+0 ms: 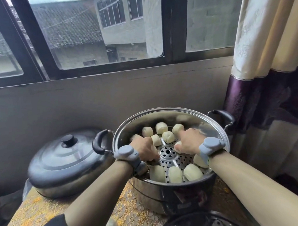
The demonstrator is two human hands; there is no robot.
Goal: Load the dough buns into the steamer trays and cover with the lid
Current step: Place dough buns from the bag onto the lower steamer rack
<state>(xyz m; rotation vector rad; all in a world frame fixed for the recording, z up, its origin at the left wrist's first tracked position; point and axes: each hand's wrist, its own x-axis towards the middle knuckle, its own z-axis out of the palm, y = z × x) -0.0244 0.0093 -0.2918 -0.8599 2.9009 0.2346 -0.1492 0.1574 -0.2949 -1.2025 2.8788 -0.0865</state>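
A steel steamer tray [220, 136] stands on the table with several white dough buns around its perforated floor, such as one at the front [175, 174] and one at the back [161, 127]. Both my hands reach down inside it. My left hand [144, 148] is curled over the left side of the tray floor, next to a bun [156, 140]; what its fingers hold is hidden. My right hand [189, 141] is closed around a dough bun [178, 143] near the tray's middle. The steel lid [66, 158] with a black knob rests to the left.
The lid sits on another steel pot on the gold patterned tablecloth [46, 209]. A further perforated tray [211, 223] shows at the bottom edge. Black handles [99, 141] stick out from the steamer's sides. A wall and window lie behind, a curtain [264, 89] to the right.
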